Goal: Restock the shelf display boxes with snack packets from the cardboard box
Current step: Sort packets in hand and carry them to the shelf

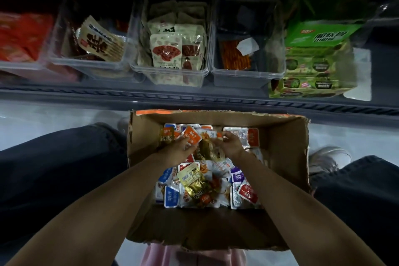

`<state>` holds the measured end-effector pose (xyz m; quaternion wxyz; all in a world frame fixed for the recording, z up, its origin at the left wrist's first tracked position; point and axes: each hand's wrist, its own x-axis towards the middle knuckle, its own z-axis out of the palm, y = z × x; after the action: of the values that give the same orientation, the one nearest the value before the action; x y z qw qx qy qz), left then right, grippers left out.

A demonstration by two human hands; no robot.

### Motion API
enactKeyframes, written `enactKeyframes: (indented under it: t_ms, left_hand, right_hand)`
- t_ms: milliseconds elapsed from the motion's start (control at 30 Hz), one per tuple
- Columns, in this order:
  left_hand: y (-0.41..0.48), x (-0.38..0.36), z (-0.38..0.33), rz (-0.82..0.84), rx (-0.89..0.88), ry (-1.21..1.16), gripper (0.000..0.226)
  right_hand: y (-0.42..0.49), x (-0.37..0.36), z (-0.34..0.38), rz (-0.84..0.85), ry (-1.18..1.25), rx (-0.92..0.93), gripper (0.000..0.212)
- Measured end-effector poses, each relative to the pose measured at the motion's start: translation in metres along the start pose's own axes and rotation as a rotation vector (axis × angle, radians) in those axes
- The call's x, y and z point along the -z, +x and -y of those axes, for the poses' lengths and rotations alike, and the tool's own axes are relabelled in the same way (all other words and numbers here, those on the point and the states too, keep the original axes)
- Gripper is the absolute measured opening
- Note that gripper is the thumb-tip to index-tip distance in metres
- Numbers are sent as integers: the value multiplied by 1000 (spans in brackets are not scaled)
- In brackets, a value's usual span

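Cardboard box (287,157) stood open between your knees in the head view, its floor covered with snack packets (244,192) in orange, blue, red and gold. Your left hand (180,148) reached into the box's far end, fingers pinching an orange packet (191,136). Your right hand (231,144) was just beside it, fingers curled on a golden packet (210,149). Beyond the box's far wall ran the shelf (194,95). On it, straight past the box, a clear bin (172,70) held cream packets. The neighbouring bin (244,80), off the box's far right corner, held one orange-red packet, near a green carton (313,60).
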<state>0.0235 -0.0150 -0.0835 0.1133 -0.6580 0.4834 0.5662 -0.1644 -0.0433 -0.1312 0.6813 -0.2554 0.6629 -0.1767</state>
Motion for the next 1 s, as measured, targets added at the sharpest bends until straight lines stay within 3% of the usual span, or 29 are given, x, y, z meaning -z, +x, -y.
enactKeyframes:
  t_ms: [133, 267, 367, 433, 500, 567, 633, 767, 900, 1000]
  left_hand:
    - [-13, 2, -4, -4, -30, -104, 66]
    - [-29, 3, -12, -38, -47, -179, 72]
    - [-48, 3, -21, 9, -71, -195, 92]
    - [-59, 2, -28, 51, -81, -217, 112]
    - [-64, -1, -32, 81, -119, -370, 117]
    - [-88, 0, -49, 96, -176, -579, 109]
    - [-112, 2, -68, 35, -262, -735, 85]
    - [-142, 12, -101, -157, -372, -1004, 78]
    - [-169, 28, -128, -266, -460, -1053, 27]
    - [-193, 35, -144, -342, -571, -982, 18]
  right_hand:
    - [-15, 18, 1, 5, -19, 90, 25]
    - [-49, 54, 14, -33, -84, 172, 1]
    - [-77, 76, 25, 40, -71, 139, 27]
    - [-98, 83, 35, 56, -40, 142, 28]
    - [-117, 82, 45, 81, 51, 156, 25]
    - [-135, 77, 56, 93, 162, 174, 25]
    - [-152, 72, 67, 128, 225, 200, 27]
    - [-197, 64, 89, 245, 104, 262, 11]
    - [-239, 55, 116, 171, -114, 497, 26]
    - [-263, 46, 142, 58, -51, 714, 37]
